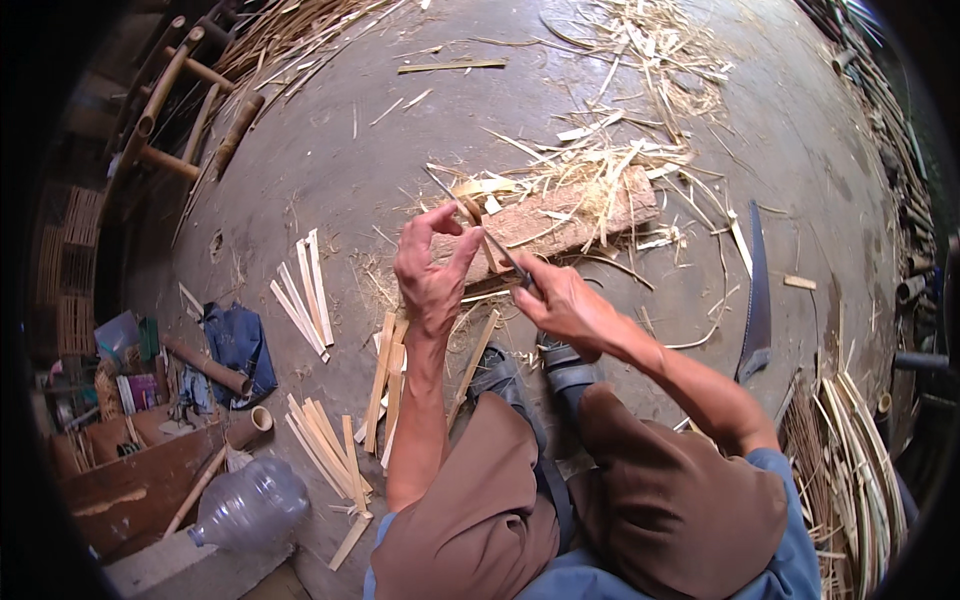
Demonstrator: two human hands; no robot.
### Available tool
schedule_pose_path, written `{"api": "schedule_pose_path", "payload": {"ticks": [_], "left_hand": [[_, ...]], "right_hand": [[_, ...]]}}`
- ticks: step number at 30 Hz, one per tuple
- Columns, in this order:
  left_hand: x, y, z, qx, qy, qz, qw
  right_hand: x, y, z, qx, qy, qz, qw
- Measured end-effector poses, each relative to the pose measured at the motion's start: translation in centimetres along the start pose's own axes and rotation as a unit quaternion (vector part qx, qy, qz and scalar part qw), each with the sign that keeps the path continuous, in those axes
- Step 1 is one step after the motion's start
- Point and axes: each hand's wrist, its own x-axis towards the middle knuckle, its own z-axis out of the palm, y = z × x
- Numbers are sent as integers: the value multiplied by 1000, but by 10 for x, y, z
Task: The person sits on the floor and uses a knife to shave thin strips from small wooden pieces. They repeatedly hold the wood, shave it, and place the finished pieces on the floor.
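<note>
My right hand grips the dark handle of a knife. Its thin blade slants up and to the left, past the fingers of my other hand. Thumb and forefinger of my left hand close on a short bamboo piece, which meets the blade; part of the piece is hidden by the fingers. Both hands are over the near left end of a rough wooden block lying on the floor. Pale shavings cover part of that block and lie behind it.
Split bamboo strips lie in bundles at the left. A handsaw is on the floor at the right, near a pile of long strips. A clear plastic bottle, a wooden box and a bamboo frame stand left.
</note>
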Motion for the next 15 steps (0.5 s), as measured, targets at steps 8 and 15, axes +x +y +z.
{"api": "schedule_pose_path", "payload": {"ticks": [8, 15], "left_hand": [[22, 11, 28, -8, 35, -27, 999], [22, 8, 35, -22, 19, -63, 998]], "right_hand": [[13, 15, -3, -21, 28, -43, 998], [16, 27, 3, -127, 75, -82, 986]]}}
